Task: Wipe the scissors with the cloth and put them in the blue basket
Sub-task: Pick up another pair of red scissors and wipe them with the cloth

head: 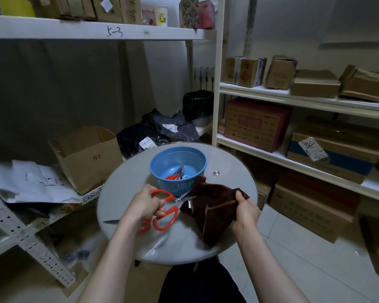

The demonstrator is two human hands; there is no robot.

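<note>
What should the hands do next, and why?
Probably rub the cloth along the blades: the left hand grips the scissors, their blades are tucked into the cloth the right hand holds, short of the basket.

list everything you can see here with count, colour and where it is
table: one, grey, centre
blue basket: one, blue, far side of the table
cloth: one, dark brown, over the table's right side
held scissors: one, red handles, blades against the cloth
table scissors: one, red handles, on the table's left, mostly hidden
basket scissors: seemingly two, red and light-blue handles, inside the blue basket
open box: one, brown cardboard, left shelf
black bags: few, black, behind the table
shelf boxes: many, brown, right and top shelves
left hand: fingers round the held scissors' handles
right hand: fingers gripping the cloth
</note>
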